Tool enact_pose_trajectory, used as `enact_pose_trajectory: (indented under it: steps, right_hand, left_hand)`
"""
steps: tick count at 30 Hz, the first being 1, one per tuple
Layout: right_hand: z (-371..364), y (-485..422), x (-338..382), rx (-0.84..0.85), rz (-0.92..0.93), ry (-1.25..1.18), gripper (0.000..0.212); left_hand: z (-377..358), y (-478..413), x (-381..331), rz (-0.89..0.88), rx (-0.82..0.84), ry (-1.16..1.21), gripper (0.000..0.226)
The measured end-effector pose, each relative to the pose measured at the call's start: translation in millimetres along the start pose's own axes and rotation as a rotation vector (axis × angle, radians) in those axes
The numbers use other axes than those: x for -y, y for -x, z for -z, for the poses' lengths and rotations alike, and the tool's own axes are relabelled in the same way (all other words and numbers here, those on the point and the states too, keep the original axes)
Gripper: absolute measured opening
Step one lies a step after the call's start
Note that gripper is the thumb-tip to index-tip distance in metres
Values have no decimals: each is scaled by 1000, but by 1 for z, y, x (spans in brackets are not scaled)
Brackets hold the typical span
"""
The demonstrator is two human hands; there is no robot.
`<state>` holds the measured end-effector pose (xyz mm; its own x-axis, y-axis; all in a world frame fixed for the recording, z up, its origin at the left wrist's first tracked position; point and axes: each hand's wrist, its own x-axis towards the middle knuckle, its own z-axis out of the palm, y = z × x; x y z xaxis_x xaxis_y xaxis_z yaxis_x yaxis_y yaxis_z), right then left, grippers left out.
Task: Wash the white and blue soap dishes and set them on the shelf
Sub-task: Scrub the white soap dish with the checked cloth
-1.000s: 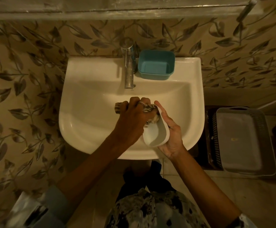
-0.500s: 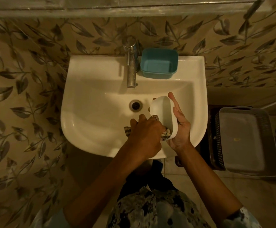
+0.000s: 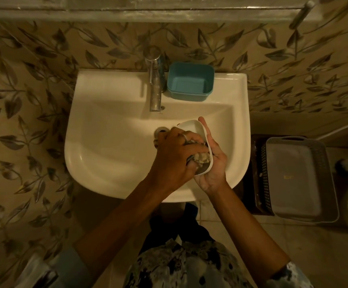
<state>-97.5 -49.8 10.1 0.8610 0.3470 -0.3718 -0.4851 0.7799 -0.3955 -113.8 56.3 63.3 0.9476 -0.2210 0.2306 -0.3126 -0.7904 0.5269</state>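
**Student:** Head view. Which containers are shown, and what does each hold?

**Tutor:** Three. (a) The white soap dish, tipped on its side above the bowl of the sink, just right of the drain. A patterned cloth is pressed into its hollow. (b) The blue soap dish, upright on the sink's back ledge, just beside the tap on its right, with its inner floor in plain view. (c) A grey tray, on the floor side to the right of the sink, nested in a perforated basket.

**Student:** And the hands?

**Tutor:** The left hand has its fingers curled tight round the cloth, knuckles uppermost, with a ring on one finger. The right hand cradles the white dish from its right side. The thumb lies along the outer wall, and the other fingers pass behind the dish (hidden, so their exact lie cannot be told).

**Student:** Any brand, label or writing?

**Tutor:** One small yellowish mark on the tray floor, too small to read. The dishes show plain surfaces. The leaf print on the wall is pattern only.
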Motion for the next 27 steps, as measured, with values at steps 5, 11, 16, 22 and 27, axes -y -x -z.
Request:
enact_pose_trajectory:
  steps: [5, 11, 16, 22, 27]
  right_hand:
    - [-4, 7, -13, -42, 10, 32, 54]
    - [-6, -1, 7, 13, 90, 171, 55]
    - [-6, -8, 9, 14, 94, 213, 61]
    - [1, -15, 16, 35, 129, 257, 56]
    - [2, -13, 11, 71, 130, 301, 55]
  left_hand:
    - [3, -18, 15, 106, -92, -150, 18]
    - [2, -16, 3, 228, 35, -377, 23]
    - [1, -10, -13, 372, 178, -404, 28]
    - [1, 0, -27, 507, 279, -165, 23]
    - [14, -13, -12, 728, 449, 362, 15]
